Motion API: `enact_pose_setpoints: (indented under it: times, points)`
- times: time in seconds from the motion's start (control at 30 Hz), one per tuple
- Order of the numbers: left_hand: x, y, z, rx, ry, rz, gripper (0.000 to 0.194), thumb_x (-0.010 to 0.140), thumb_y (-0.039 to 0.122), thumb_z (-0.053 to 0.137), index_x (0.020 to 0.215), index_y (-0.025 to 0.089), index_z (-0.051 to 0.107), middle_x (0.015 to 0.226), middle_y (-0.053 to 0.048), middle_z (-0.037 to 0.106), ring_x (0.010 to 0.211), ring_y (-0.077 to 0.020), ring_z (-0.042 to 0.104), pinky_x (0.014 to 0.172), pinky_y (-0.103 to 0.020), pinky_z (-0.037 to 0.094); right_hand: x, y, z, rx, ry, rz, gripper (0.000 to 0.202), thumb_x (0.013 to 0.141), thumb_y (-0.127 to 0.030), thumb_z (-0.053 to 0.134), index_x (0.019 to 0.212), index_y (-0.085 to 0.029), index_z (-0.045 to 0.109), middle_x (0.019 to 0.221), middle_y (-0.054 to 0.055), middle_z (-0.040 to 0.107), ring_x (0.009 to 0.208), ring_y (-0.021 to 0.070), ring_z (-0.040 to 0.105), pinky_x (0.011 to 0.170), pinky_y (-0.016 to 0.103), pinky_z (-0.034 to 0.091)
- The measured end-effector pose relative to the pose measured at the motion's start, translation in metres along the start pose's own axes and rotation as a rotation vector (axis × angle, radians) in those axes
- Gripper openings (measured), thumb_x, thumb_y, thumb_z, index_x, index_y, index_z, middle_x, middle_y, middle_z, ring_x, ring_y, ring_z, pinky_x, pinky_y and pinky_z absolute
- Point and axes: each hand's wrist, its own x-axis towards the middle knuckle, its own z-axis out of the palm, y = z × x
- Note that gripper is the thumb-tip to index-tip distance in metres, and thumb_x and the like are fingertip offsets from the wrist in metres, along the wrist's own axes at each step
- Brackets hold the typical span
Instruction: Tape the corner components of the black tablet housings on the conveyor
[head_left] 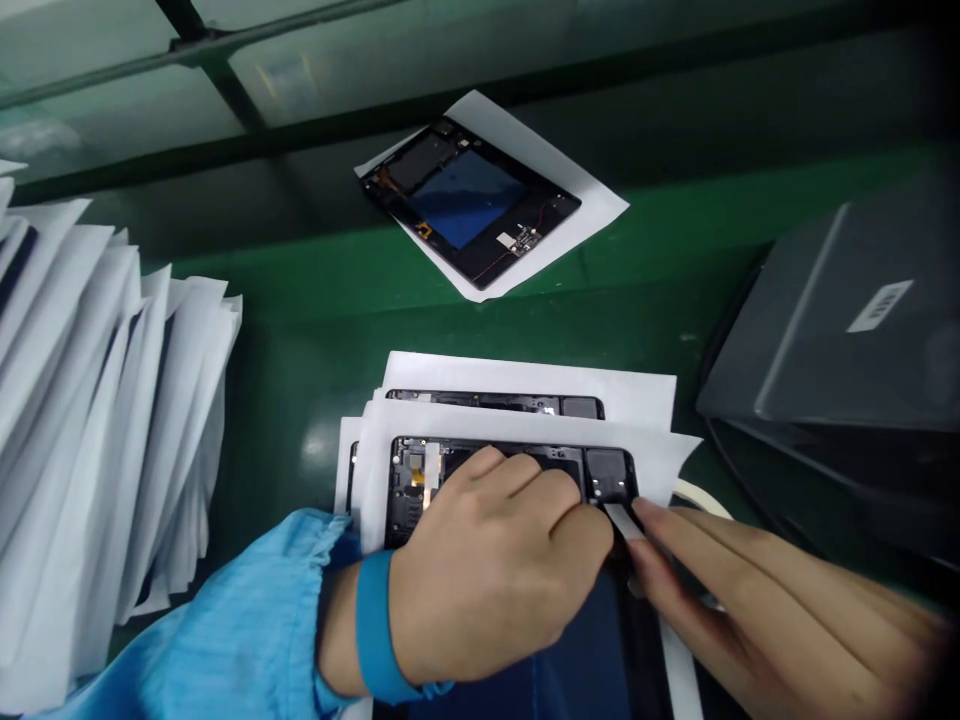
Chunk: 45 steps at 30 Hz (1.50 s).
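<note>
An opened tablet [609, 474] lies on white paper below my hands, its inner parts showing. My left hand [502, 560], with a blue band at the wrist, is closed over the upper middle of the tablet, fingers curled under. What those fingers hold, if anything, is hidden. From the right, my right hand [720, 570] pinches a short pale strip of tape [624, 522] between thumb and fingers, at the tablet's right edge just below a black square part. The strip's other end reaches close to my left knuckles.
Under the tablet are more paper sheets [525, 372] and another tablet [487, 400]. A separate opened tablet [465, 200] lies on paper farther back. Many paper-wrapped pieces [112, 400] stand stacked at left. A dark grey box-like object [840, 310] and a pale roll [701, 495] are at right.
</note>
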Motion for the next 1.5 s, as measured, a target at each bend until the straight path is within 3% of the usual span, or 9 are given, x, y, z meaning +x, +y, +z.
enact_pose_setpoints:
  times: [0.13, 0.33, 0.53, 0.8, 1.07, 1.3, 1.5]
  points:
    - [-0.001, 0.000, -0.001, -0.005, -0.017, -0.005, 0.023, 0.096, 0.013, 0.051, 0.074, 0.018, 0.056, 0.074, -0.001, 0.053, 0.067, -0.0173, 0.044, 0.063, -0.035, 0.035, -0.008, 0.010, 0.001, 0.031, -0.027, -0.112, 0.050, 0.085, -0.016, 0.074, 0.134, -0.017, 0.062, 0.110, 0.004, 0.075, 0.084, 0.0141, 0.071, 0.078, 0.025, 0.057]
    - [0.000, 0.000, -0.001, 0.003, -0.033, -0.005, 0.023, 0.098, 0.014, 0.049, 0.077, 0.018, 0.057, 0.076, -0.001, 0.055, 0.069, -0.0174, 0.046, 0.063, -0.036, 0.036, 0.009, -0.016, -0.002, 0.011, -0.007, 0.144, 0.035, 0.084, -0.007, 0.073, 0.117, -0.018, 0.068, 0.099, 0.003, 0.076, 0.079, 0.0149, 0.070, 0.077, 0.029, 0.054]
    - [-0.001, 0.000, -0.001, 0.010, -0.030, 0.004, 0.023, 0.098, 0.015, 0.048, 0.077, 0.018, 0.057, 0.075, -0.001, 0.054, 0.068, -0.0173, 0.046, 0.063, -0.036, 0.035, 0.022, -0.017, 0.002, -0.014, 0.021, 0.093, 0.024, 0.085, -0.008, 0.073, 0.108, -0.014, 0.067, 0.093, 0.005, 0.076, 0.075, 0.0122, 0.069, 0.073, 0.027, 0.049]
    - [-0.001, 0.000, -0.001, 0.021, -0.025, 0.006, 0.023, 0.098, 0.015, 0.049, 0.077, 0.018, 0.057, 0.075, -0.001, 0.053, 0.069, -0.0177, 0.046, 0.064, -0.036, 0.036, 0.021, -0.017, 0.000, 0.011, 0.021, 0.112, 0.018, 0.089, -0.010, 0.069, 0.104, -0.019, 0.069, 0.095, 0.001, 0.076, 0.078, 0.0119, 0.070, 0.074, 0.026, 0.051]
    - [-0.001, 0.000, -0.001, 0.027, -0.032, 0.010, 0.023, 0.099, 0.017, 0.046, 0.079, 0.018, 0.057, 0.076, -0.002, 0.054, 0.070, -0.0174, 0.048, 0.064, -0.034, 0.035, 0.025, -0.018, 0.001, -0.004, 0.063, 0.109, 0.033, 0.089, -0.011, 0.069, 0.119, -0.022, 0.068, 0.091, -0.002, 0.076, 0.073, 0.0119, 0.070, 0.071, 0.025, 0.051]
    - [-0.002, 0.000, -0.001, 0.012, -0.018, 0.012, 0.021, 0.099, 0.018, 0.048, 0.080, 0.017, 0.059, 0.077, -0.002, 0.056, 0.071, -0.0179, 0.048, 0.065, -0.035, 0.036, 0.027, -0.018, 0.000, -0.023, 0.073, 0.087, 0.012, 0.088, -0.010, 0.069, 0.098, -0.017, 0.071, 0.087, 0.000, 0.075, 0.071, 0.0104, 0.068, 0.073, 0.024, 0.050]
    - [-0.001, 0.001, -0.001, 0.019, -0.025, 0.011, 0.023, 0.100, 0.019, 0.046, 0.081, 0.017, 0.059, 0.077, -0.002, 0.056, 0.071, -0.0181, 0.049, 0.065, -0.035, 0.037, 0.020, -0.013, 0.003, -0.043, 0.058, 0.064, 0.028, 0.087, -0.010, 0.070, 0.112, -0.020, 0.071, 0.093, -0.001, 0.076, 0.075, 0.0118, 0.070, 0.072, 0.024, 0.053]
